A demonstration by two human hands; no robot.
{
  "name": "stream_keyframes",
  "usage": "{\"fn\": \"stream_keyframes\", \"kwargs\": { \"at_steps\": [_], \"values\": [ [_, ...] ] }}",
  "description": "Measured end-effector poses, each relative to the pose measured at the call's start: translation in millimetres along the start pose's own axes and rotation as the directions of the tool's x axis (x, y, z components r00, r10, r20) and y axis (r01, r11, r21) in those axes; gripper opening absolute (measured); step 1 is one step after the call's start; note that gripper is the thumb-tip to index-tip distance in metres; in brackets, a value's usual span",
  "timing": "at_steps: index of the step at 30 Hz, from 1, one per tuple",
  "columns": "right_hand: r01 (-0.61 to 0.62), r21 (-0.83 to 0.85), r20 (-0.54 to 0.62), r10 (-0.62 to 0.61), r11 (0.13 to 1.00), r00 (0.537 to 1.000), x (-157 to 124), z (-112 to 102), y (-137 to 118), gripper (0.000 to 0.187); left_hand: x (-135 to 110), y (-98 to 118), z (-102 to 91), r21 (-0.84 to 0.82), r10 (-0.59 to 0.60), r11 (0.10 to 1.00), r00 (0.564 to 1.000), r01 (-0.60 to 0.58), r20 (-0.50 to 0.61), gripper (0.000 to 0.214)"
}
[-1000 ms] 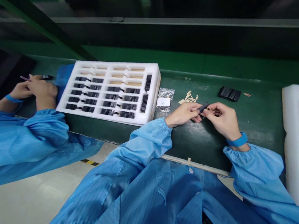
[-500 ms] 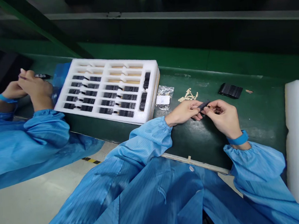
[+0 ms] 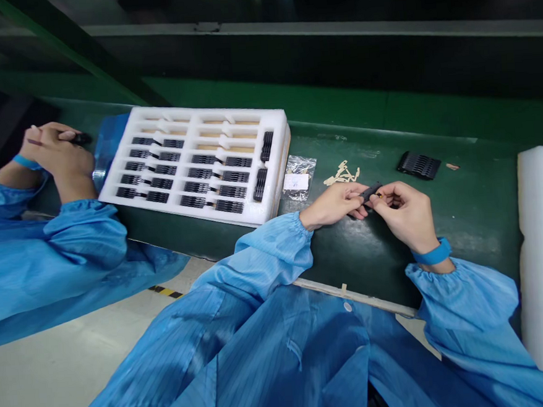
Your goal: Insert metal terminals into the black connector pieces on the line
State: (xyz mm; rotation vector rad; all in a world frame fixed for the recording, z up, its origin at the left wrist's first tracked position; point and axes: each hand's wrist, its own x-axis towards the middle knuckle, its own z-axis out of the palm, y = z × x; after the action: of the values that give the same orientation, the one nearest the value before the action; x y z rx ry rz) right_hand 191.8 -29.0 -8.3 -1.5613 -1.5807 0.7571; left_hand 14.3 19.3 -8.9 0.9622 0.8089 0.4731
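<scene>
My left hand point(image 3: 339, 203) is closed around a small black plastic part point(image 3: 370, 191), which slants up to the right between thumb and fingers. At the right end of that part, my right hand point(image 3: 404, 209) pinches with thumb and forefinger. A tiny yellowish spot shows at this pinch, too small to make out. Just behind my left hand lies a loose pile of cream-coloured flat strips point(image 3: 344, 173). Beyond my right hand rests a group of black ridged parts point(image 3: 418, 165), lying side by side on the green bench point(image 3: 467, 214).
White foam tray point(image 3: 267, 213) with several black parts in its slots stands left. Beside it lies a clear bag point(image 3: 300, 175) with a white label. Another foam tray point(image 3: 536, 259) borders the right. At far left, a co-worker's hands point(image 3: 58, 153) hold something dark.
My hands and the black part stay almost in place, with only a slight shift at the fingertips. The co-worker's hands have shifted, their fingers now over the dark item.
</scene>
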Motion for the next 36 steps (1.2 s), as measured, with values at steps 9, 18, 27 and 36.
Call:
{"fn": "stream_keyframes", "kwargs": {
  "at_steps": [9,18,27,36],
  "values": [
    [0.073,-0.093,-0.039,-0.077,0.993,0.996,-0.2,1.7,-6.9,0.005,1.5,-4.5,-2.7,-0.016,0.03,0.999,0.999,-0.029,0.029,0.025],
    [0.136,-0.172,-0.069,-0.15,0.976,0.986,-1.5,3.3,-12.9,0.008,2.7,-8.2,-2.0,-0.021,0.058,0.998,0.998,-0.057,0.029,0.022],
    [0.183,-0.378,-0.183,-0.267,0.908,0.946,-0.7,1.1,-9.1,0.01,2.4,-4.4,3.5,-0.003,0.047,0.999,0.996,-0.047,-0.074,0.014],
    [0.162,-0.224,-0.293,-0.225,0.961,0.929,-1.0,-5.6,-16.6,0.006,-2.6,1.2,3.2,0.025,0.055,0.998,0.992,-0.053,-0.11,0.013]
  ]
}}
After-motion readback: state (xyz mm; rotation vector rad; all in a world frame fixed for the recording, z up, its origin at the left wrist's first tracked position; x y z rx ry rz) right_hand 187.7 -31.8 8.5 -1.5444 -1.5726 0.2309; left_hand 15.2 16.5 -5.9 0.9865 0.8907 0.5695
